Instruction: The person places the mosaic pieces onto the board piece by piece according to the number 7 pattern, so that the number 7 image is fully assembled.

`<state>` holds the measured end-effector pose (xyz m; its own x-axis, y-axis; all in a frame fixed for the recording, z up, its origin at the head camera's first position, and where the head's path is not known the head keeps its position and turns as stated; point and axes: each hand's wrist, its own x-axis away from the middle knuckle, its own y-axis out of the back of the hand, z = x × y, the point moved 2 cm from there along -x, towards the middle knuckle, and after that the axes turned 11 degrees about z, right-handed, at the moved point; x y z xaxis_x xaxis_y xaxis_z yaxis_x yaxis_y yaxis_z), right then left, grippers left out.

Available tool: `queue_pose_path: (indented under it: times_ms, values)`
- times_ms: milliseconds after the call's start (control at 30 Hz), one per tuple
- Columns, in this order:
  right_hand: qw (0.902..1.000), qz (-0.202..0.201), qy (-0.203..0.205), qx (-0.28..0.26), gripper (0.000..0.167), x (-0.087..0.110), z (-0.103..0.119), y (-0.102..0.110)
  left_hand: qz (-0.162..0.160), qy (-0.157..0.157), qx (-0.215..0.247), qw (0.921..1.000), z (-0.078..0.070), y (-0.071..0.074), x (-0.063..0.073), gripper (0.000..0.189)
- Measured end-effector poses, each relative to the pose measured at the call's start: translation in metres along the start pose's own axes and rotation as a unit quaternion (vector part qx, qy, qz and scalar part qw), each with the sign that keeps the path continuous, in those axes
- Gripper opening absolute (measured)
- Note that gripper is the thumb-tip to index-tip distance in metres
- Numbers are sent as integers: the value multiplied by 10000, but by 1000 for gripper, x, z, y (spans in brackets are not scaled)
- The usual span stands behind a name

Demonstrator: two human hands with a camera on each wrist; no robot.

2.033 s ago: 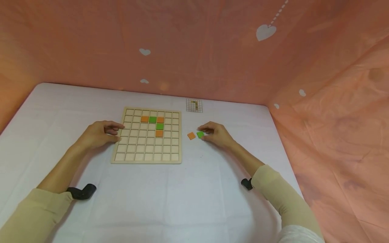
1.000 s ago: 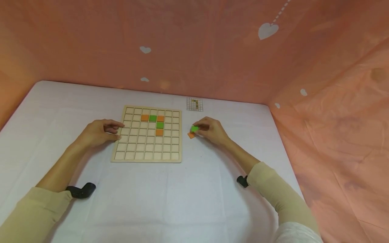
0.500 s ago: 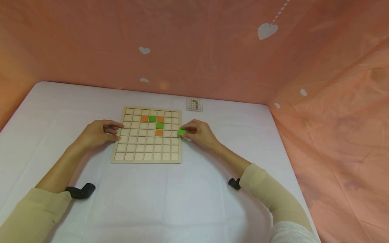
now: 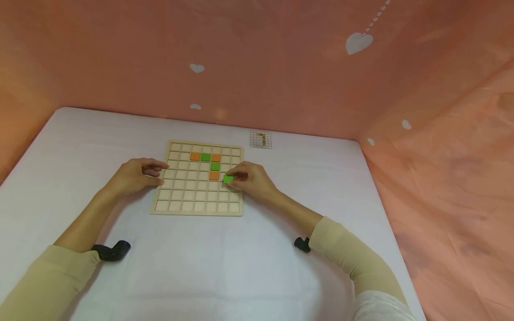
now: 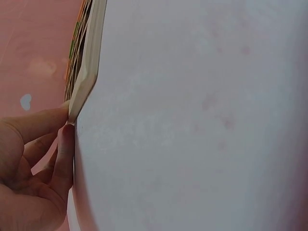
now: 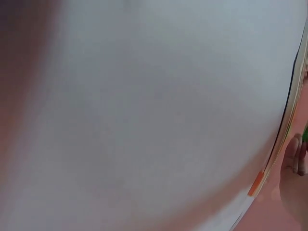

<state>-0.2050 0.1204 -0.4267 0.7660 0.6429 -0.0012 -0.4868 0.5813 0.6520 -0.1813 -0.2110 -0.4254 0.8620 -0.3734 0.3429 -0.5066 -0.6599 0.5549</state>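
Note:
My right hand [image 4: 254, 180] pinches a green square tile [image 4: 227, 179] between thumb and fingers, above the right part of the wooden grid board [image 4: 186, 206]. Just left of that tile, an orange tile [image 4: 214, 175] sits in a cell. Above it in the same column is a green tile [image 4: 215, 166], and further orange and green tiles line a row near the top. At the board's left edge, my left hand [image 4: 134, 176] touches the rim with index finger and thumb stretched out. The left wrist view shows these fingertips against the board's side [image 5: 91, 57].
A small card [image 4: 261, 139] printed with a grid pattern lies behind the board, to its right. One loose orange tile [image 6: 256, 184] shows in the right wrist view; my hand covers it in the head view. White cloth [image 4: 192, 258] covers the table, and a pink curtain [image 4: 261, 67] stands behind.
My right hand has picked up the green tile from the table and carried it left over the board, passing the loose orange tile. My left hand has stayed at the board's edge.

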Motion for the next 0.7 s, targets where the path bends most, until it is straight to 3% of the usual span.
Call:
queue_pose_path:
  times_ms: [700]
  values:
    - [9967, 393, 91, 707, 27, -17, 15, -24, -7, 88, -20, 10000, -2, 0, 1, 50]
